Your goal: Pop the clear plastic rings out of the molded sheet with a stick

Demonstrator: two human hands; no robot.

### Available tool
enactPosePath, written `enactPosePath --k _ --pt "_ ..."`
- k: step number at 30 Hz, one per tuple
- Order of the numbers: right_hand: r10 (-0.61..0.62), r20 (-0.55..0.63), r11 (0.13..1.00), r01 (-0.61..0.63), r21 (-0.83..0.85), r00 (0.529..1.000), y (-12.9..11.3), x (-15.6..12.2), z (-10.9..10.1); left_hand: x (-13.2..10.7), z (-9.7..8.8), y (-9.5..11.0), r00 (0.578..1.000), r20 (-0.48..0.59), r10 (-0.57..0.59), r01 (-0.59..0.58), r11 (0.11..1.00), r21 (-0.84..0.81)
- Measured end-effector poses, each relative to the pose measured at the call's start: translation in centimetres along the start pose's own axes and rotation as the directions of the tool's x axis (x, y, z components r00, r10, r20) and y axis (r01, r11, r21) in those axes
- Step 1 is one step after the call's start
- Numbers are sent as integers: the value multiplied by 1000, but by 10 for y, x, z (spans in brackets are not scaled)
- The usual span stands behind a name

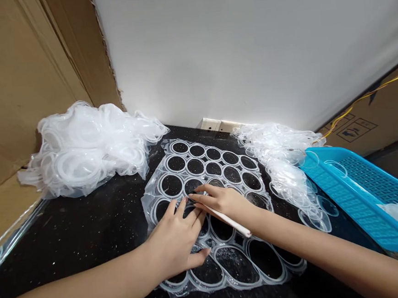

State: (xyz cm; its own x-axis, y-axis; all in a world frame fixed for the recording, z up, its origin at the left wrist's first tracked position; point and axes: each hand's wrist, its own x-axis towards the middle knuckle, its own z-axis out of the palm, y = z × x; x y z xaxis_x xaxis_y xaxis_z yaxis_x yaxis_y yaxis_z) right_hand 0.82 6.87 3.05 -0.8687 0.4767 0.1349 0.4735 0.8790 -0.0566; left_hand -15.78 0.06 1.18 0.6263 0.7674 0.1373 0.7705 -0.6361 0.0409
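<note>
A translucent, rubbery sheet of moulded rings [230, 174] lies flat, its round openings set in rows. My left hand [179, 242] rests on the sheet's middle with fingers spread, pressing on the rings. Close beside it, my right hand [223, 200] is closed around a slim white stick-like tool [234, 223]. The tool's back end points down and to the right, towards me. Its working tip is hidden under the fingers, near the left hand's fingertips, so its exact kind does not show.
A big clump of translucent ring sheets [82, 149] sits at left against cardboard [14, 81]. Loose clear rings [282, 160] are heaped at right, beside a blue plastic basket [347, 192]. Wall sockets [219, 125] are at the back of the black speckled countertop [98, 226].
</note>
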Motion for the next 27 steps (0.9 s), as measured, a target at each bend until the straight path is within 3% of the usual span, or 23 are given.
enactPosePath --k 5,10,16,21,24,27 --pt "-20 23 994 23 -107 1000 -3 2 9 1 0 1 999 36 -5 6 1000 -13" --pt "23 57 991 -15 -136 998 10 13 10 1 1 2 999 30 -19 19 1000 -18" --pt "131 4 980 -128 -153 991 30 31 -9 1 -2 1 995 94 -30 33 999 -34" --pt "207 -43 968 -211 -138 977 49 40 -31 0 -4 0 995 99 -31 37 997 -61" --pt "186 -28 978 -188 -89 982 54 43 -29 0 -4 1 995 98 -30 35 998 -56" --pt "152 -15 986 -151 69 988 53 44 -23 0 -2 0 998 60 -21 23 999 -23"
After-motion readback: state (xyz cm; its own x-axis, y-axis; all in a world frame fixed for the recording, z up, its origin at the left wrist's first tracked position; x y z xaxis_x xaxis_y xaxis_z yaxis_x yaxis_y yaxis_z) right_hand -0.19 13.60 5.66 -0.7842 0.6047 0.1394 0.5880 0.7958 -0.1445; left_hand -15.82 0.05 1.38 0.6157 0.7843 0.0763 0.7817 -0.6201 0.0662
